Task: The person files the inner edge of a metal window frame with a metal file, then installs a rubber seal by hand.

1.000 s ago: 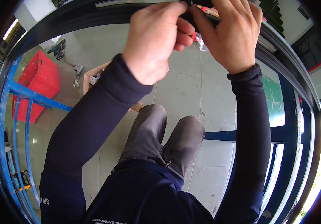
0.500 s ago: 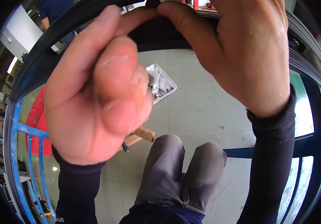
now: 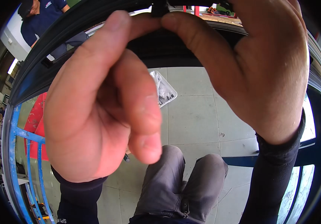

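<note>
Both my hands are raised close to the camera, at the black curved frame (image 3: 130, 56) overhead. A small black piece (image 3: 159, 8) hangs at the frame's top middle. My left hand (image 3: 100, 100) shows its palm, with the lower fingers curled in and one finger reaching to the black piece; whatever is inside the curl is hidden. From the right, my right hand (image 3: 265, 71) presses its thumb tip against the same black piece, meeting the left fingertip. Its other fingers go out of sight at the top edge.
A white tray (image 3: 172, 89) with plastic bags and small parts rests on the tiled floor (image 3: 190, 123). Blue metal rails (image 3: 14, 142) and a red panel (image 3: 35, 130) stand left. Beyond the frame is another person (image 3: 50, 22). A dark blue panel (image 3: 309, 155) lies right.
Both hands and the frame now appear slightly lower in view. My left hand's curled fingers have swung downward and right. More of the other person shows at top left.
</note>
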`<state>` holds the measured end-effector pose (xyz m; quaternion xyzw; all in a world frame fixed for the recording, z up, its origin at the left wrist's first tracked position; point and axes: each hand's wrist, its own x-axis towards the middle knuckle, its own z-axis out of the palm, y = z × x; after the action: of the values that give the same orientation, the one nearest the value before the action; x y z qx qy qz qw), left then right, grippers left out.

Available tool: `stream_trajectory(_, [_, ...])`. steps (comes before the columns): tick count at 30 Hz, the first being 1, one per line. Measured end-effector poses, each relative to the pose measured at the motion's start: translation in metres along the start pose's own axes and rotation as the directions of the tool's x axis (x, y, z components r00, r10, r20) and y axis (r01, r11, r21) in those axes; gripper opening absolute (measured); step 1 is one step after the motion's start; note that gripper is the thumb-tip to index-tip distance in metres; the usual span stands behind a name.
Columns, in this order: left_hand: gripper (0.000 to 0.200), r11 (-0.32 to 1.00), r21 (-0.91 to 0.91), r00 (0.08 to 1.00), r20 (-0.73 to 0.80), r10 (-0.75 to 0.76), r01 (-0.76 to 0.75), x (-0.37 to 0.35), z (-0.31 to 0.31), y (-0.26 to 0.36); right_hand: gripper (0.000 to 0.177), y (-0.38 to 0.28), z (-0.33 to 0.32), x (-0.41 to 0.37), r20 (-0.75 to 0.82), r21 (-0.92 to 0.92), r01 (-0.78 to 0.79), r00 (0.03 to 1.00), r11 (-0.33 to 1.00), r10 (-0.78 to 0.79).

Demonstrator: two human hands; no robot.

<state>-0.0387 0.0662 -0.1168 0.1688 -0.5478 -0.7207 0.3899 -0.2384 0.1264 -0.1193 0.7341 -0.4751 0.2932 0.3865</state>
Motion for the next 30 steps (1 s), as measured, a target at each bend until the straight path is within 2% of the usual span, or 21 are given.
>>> stream_trajectory(1, [0.050,0.999,0.044,0.998,-0.060,0.012,-0.009,0.000,0.003,-0.002,0.049,-0.002,0.000,-0.002,-0.004,0.004,-0.003,1.000,1.000,0.003])
stream_trajectory(6, [0.046,0.999,0.031,0.986,-0.167,0.015,-0.010,0.002,0.011,-0.004,0.052,-0.003,-0.001,0.005,0.021,0.006,-0.010,1.000,1.000,0.010])
stream_trajectory(8, [0.047,1.000,0.000,0.989,-0.150,0.010,-0.010,0.001,0.012,-0.003,0.053,-0.005,-0.002,0.006,0.032,0.007,-0.014,0.999,1.000,0.013])
stream_trajectory(9, [0.047,0.999,-0.042,0.996,-0.086,0.000,-0.004,0.002,0.005,-0.006,0.054,-0.005,-0.002,0.006,0.038,0.008,-0.015,0.999,1.000,0.015])
stream_trajectory(11, [0.047,0.998,-0.063,0.996,-0.086,0.003,-0.008,0.002,0.007,-0.006,0.055,-0.006,-0.001,0.007,0.046,0.008,-0.020,0.999,1.000,0.019])
stream_trajectory(15, [0.047,0.998,0.046,0.969,-0.243,-0.036,0.049,0.004,0.025,0.004,0.058,-0.005,0.002,0.005,0.052,0.013,-0.030,0.998,0.999,0.029])
stream_trajectory(18, [0.048,0.995,0.095,0.950,-0.311,0.023,0.007,0.003,0.030,-0.001,0.060,-0.001,0.004,0.004,0.053,0.002,-0.031,0.998,1.000,0.030])
stream_trajectory(20, [0.048,0.992,0.114,0.941,-0.339,-0.011,0.053,0.004,0.032,0.002,0.061,0.001,0.005,0.002,0.044,0.000,-0.036,0.998,0.999,0.036])
stream_trajectory(21, [0.048,0.983,0.120,0.935,-0.344,-0.091,0.139,0.008,0.032,0.012,0.062,0.002,0.006,0.002,0.040,-0.001,-0.042,0.998,0.999,0.042])
stream_trajectory(25, [0.052,0.976,0.024,0.926,-0.321,-0.198,0.217,0.006,0.023,0.017,0.064,0.001,0.009,-0.008,-0.042,0.023,-0.077,0.996,0.997,0.078])
stream_trajectory(27, [0.054,0.981,-0.001,0.947,-0.261,-0.188,0.194,0.005,0.016,0.018,0.066,-0.015,0.010,-0.030,-0.165,0.105,-0.139,0.974,0.985,0.155])
stream_trajectory(28, [0.055,0.983,-0.012,0.957,-0.228,-0.180,0.182,0.003,0.013,0.019,0.066,-0.029,0.013,-0.044,-0.218,0.203,-0.185,0.949,0.962,0.229])
stream_trajectory(29, [0.056,0.985,-0.024,0.966,-0.191,-0.175,0.174,0.002,0.009,0.022,0.067,-0.049,0.019,-0.059,-0.217,0.356,-0.259,0.912,0.898,0.349])
stream_trajectory(30, [0.057,0.985,-0.035,0.973,-0.154,-0.171,0.168,0.001,0.006,0.024,0.068,-0.071,0.028,-0.072,-0.159,0.533,-0.343,0.857,0.774,0.489])
